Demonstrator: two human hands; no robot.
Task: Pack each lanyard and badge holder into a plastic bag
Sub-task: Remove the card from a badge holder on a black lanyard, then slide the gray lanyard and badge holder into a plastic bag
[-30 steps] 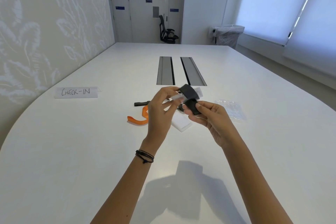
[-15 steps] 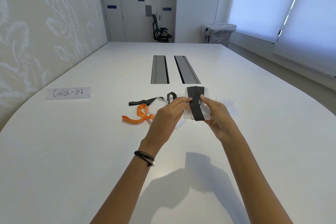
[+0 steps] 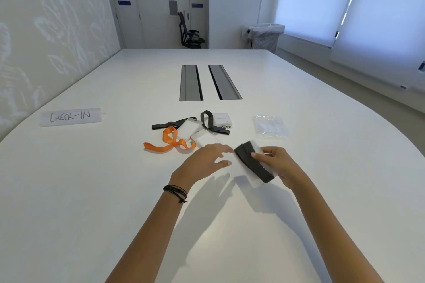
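My right hand [image 3: 277, 165] pinches a clear badge holder with a folded black lanyard [image 3: 251, 164] wrapped over it, held tilted just above the white table [image 3: 92, 190]. My left hand [image 3: 202, 161] hovers beside it with fingers spread and relaxed, holding nothing. Farther back lie an orange lanyard [image 3: 170, 141], a clear badge holder [image 3: 189, 127], another black lanyard [image 3: 207, 122] and a small white holder [image 3: 222, 119]. A stack of clear plastic bags [image 3: 270, 127] sits to the right of them.
A paper sign reading CHECK-IN [image 3: 70, 116] lies at the left. Two grey cable slots [image 3: 209, 82] run down the table's middle. A lined bin [image 3: 266, 37] and an office chair [image 3: 190, 34] stand beyond the far edge.
My left hand has let go of the black lanyard bundle and opened. My right hand now holds the bundle alone and has brought it lower and nearer, tilted to the right.
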